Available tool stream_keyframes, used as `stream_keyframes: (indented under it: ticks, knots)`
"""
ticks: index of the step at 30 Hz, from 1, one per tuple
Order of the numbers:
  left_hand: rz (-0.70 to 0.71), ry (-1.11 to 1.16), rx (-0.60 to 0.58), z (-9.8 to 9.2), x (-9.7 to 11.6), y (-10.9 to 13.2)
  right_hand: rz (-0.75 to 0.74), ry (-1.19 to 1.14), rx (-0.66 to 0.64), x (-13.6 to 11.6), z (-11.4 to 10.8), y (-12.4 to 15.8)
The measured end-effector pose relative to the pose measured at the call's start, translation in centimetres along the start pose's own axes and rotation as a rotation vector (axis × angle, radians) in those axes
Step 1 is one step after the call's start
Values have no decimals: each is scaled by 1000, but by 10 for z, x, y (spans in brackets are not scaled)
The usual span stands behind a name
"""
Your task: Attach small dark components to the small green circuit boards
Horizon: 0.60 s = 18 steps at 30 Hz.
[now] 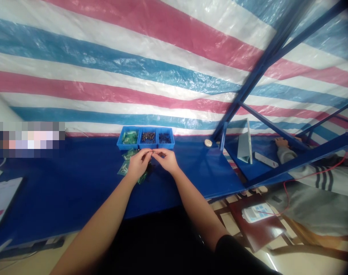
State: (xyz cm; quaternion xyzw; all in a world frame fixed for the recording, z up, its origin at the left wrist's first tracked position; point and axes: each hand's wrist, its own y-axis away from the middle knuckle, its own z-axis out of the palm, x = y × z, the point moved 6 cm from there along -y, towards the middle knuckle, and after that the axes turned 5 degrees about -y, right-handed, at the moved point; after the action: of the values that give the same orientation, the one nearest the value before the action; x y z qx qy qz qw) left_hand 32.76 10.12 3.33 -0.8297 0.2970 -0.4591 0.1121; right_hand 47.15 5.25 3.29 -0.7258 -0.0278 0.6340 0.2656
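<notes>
Over the blue table, my left hand and my right hand meet fingertip to fingertip. Both are closed in a pinch around a tiny dark piece, too small to name. Green packets lie beside and partly under my left hand. Just beyond the hands stand three joined blue bins: the left bin holds green pieces, the middle bin holds small shiny brownish parts, and the right bin holds dark parts.
A round pale object sits on the table to the right. Blue metal bars cross the right side. Behind them are an upright panel, a white box and another person's sleeve. A tablet-like object lies far left.
</notes>
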Motion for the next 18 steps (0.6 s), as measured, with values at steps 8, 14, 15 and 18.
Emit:
stream_keyframes:
  ticks: [8, 14, 15, 18]
  knots:
    - [11, -36, -11, -1, 3, 1, 1, -21, -23, 1, 3, 1]
    - [26, -51, -22, -1, 5, 1, -16, -32, -49, 1, 4, 2]
    - [29, -55, -27, -1, 5, 1, -20, -33, -51, 0, 4, 2]
    - [24, -52, -40, 0, 4, 1, -29, -28, -35, -1, 3, 1]
